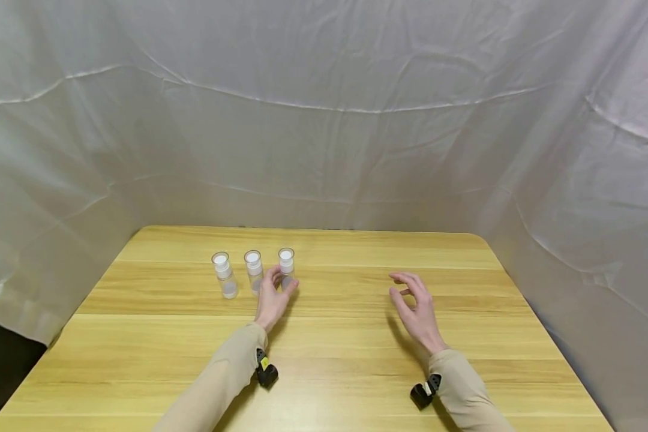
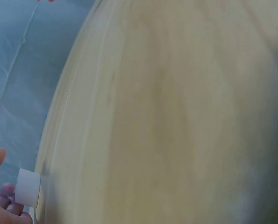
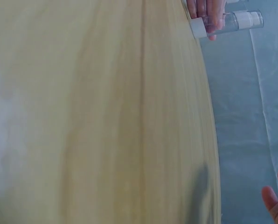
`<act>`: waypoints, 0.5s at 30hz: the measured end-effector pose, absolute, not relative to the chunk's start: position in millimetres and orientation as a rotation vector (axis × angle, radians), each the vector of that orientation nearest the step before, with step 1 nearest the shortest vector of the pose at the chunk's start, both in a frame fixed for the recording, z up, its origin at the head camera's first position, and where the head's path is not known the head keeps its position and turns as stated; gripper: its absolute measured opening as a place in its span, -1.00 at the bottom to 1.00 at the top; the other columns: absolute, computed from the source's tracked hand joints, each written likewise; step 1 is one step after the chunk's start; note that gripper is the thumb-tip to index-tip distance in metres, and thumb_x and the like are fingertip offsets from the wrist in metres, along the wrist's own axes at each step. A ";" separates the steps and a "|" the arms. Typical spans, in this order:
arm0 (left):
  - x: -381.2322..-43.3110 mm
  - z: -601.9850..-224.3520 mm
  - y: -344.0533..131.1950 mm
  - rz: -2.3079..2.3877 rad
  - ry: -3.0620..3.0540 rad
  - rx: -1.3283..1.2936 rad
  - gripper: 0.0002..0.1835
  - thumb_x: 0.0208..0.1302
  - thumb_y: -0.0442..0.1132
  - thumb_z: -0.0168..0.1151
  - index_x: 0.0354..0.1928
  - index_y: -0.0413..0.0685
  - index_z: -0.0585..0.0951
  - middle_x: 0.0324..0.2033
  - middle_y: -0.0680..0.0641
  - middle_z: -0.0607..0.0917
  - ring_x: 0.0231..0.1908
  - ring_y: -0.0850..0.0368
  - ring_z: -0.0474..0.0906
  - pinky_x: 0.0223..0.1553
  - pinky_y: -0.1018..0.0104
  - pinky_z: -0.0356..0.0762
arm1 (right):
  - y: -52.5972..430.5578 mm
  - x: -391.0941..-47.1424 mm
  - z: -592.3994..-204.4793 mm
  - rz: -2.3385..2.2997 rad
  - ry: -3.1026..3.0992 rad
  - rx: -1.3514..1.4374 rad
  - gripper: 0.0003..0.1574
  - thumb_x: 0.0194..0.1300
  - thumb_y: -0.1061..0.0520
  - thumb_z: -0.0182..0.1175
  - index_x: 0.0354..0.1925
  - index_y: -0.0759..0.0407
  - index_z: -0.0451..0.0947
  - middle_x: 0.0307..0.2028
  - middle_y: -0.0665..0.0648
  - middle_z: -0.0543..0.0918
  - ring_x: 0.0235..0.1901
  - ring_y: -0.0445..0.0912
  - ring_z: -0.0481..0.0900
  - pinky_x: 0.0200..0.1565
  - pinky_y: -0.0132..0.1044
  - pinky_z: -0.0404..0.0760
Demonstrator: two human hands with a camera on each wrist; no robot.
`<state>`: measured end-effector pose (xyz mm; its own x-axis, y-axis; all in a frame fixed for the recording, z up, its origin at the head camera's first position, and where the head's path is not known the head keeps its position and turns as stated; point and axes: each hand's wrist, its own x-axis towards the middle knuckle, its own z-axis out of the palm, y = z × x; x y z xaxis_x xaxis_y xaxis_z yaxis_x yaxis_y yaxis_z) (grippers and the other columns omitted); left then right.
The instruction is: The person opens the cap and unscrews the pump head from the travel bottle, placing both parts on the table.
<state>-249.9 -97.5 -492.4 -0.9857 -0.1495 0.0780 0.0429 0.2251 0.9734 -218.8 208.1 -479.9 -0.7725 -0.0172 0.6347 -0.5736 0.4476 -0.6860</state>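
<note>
Three clear bottles with white pump tops under clear caps stand upright in a row on the table's left part: a left bottle (image 1: 225,276), a middle bottle (image 1: 254,267) and a right bottle (image 1: 287,264). My left hand (image 1: 272,300) holds the right bottle low on its body, thumb on the near right side and fingers on the left. In the right wrist view, that bottle (image 3: 244,19) shows its white base at the table. The left wrist view shows only its white base (image 2: 28,188) and some fingers. My right hand (image 1: 420,312) hovers above the table, fingers loosely bent, holding nothing.
The wooden table (image 1: 345,336) has rounded far corners. A grey sheet (image 1: 324,150) hangs behind it and along both sides. Black wrist cameras are strapped over both beige sleeves (image 1: 216,381).
</note>
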 end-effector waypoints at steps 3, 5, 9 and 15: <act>-250.7 -492.5 -97.5 -1.862 -2.323 0.095 -0.40 0.31 -0.38 0.30 0.33 -0.39 0.32 0.25 -0.43 0.53 0.34 -0.34 0.42 0.49 -0.14 0.30 | 207.7 -218.6 -480.3 1.332 -2.141 0.494 -0.64 0.31 0.43 0.20 0.07 0.36 0.60 0.01 0.29 0.64 0.00 -0.01 0.54 -0.10 -0.62 0.57; -250.9 -492.7 -97.4 -1.875 -2.314 0.083 -0.41 0.31 -0.40 0.28 0.32 -0.42 0.32 0.23 -0.44 0.54 0.33 -0.34 0.43 0.48 -0.13 0.32 | 207.7 -218.4 -480.2 1.336 -2.140 0.493 -0.65 0.31 0.43 0.20 0.07 0.37 0.60 0.01 0.30 0.64 0.00 -0.03 0.54 -0.10 -0.64 0.56; -250.2 -493.1 -97.5 -1.924 -2.290 0.077 -0.41 0.32 -0.41 0.27 0.32 -0.43 0.31 0.24 -0.46 0.53 0.32 -0.33 0.44 0.48 -0.10 0.34 | 207.9 -218.3 -480.1 1.336 -2.145 0.489 -0.65 0.31 0.43 0.21 0.06 0.37 0.61 0.01 0.31 0.64 0.01 -0.06 0.55 -0.10 -0.64 0.57; -246.2 -491.3 -96.5 -1.925 -2.323 0.038 -0.44 0.33 -0.38 0.28 0.30 -0.39 0.32 0.25 -0.44 0.53 0.31 -0.32 0.45 0.46 -0.10 0.37 | 207.4 -218.6 -480.5 1.330 -2.140 0.487 -0.64 0.30 0.45 0.21 0.06 0.35 0.61 0.02 0.31 0.64 0.00 0.01 0.55 -0.11 -0.65 0.55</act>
<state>-246.2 -96.5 -491.3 -0.9920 -0.0982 0.0794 0.0598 0.1884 0.9803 -218.6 207.4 -480.5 -0.7728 -0.0094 0.6346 -0.5731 0.4400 -0.6913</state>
